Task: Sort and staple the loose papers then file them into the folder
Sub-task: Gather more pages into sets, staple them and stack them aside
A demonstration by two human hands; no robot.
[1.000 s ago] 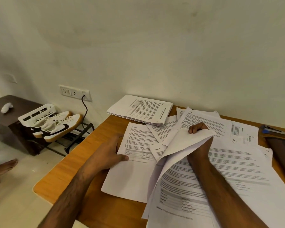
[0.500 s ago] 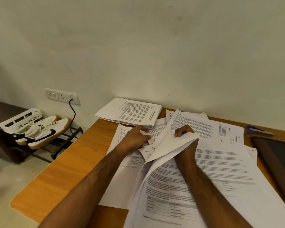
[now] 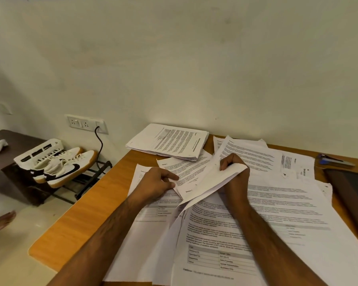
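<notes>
Loose printed sheets (image 3: 277, 203) cover most of the wooden desk (image 3: 87, 213). My right hand (image 3: 236, 176) grips the folded-up top edge of a bundle of sheets (image 3: 211, 182), lifted off the pile. My left hand (image 3: 157, 184) pinches the edge of a single printed sheet (image 3: 186, 170) lying left of that bundle. A neat stack of papers (image 3: 170, 141) rests at the desk's far left corner against the wall. A stapler (image 3: 335, 159) with a blue part lies at the far right. The dark folder (image 3: 353, 195) sits at the right edge, partly cut off.
Left of the desk stand a shoe rack with white sneakers (image 3: 64, 168) and a white basket (image 3: 39, 149), next to a dark side table (image 3: 8, 151). A wall socket (image 3: 85, 123) with a black cable is above them. A person's foot (image 3: 0, 219) shows on the floor.
My left hand moved from the lower left sheet up and right to the sheet beside the lifted bundle and closed on its edge. My right hand has kept its grip on the bundle.
</notes>
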